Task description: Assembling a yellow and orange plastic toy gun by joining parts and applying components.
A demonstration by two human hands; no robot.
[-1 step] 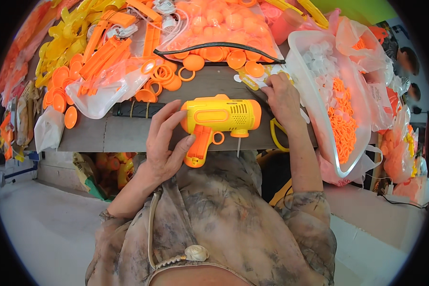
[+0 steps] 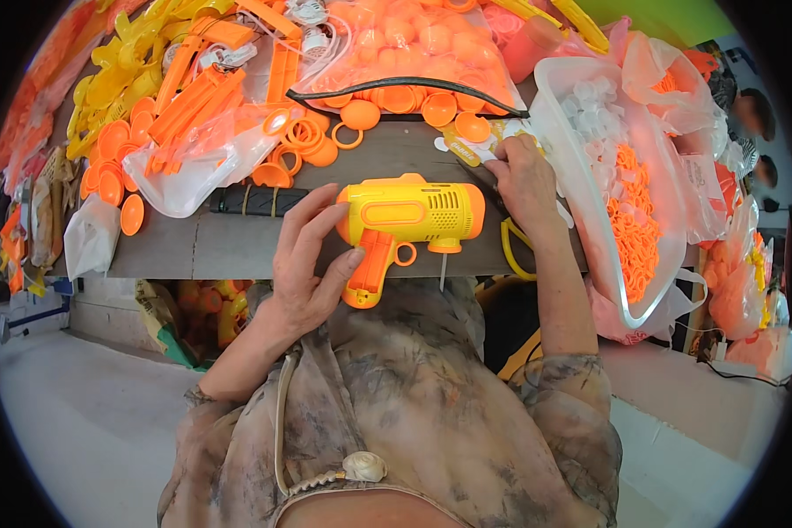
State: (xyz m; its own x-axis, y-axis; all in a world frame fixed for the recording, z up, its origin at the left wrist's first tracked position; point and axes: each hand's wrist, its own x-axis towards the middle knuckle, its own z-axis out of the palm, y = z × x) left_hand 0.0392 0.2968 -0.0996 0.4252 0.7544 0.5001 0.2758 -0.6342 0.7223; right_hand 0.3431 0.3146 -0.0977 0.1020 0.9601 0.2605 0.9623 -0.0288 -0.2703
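Note:
My left hand (image 2: 306, 264) grips the back end of a yellow and orange toy bubble gun (image 2: 405, 207), fingers at its rear and thumb by the orange handle. The gun lies on its side at the table's near edge, its front pointing right, with a thin pale rod below it. My right hand (image 2: 526, 180) is farther off to the right, fingers bent and pinching the edge of a yellow printed label (image 2: 466, 150). Beneath that wrist lie scissors with yellow handles (image 2: 507, 253); their dark blades are partly covered.
Orange balls fill a clear bag (image 2: 405, 92) at the back. To the left are orange caps (image 2: 113, 151), strips and rings, plus yellow parts (image 2: 119, 79). A white bin (image 2: 669, 264) at right holds small orange and clear pieces. A black ribbed bar (image 2: 253, 201) lies left.

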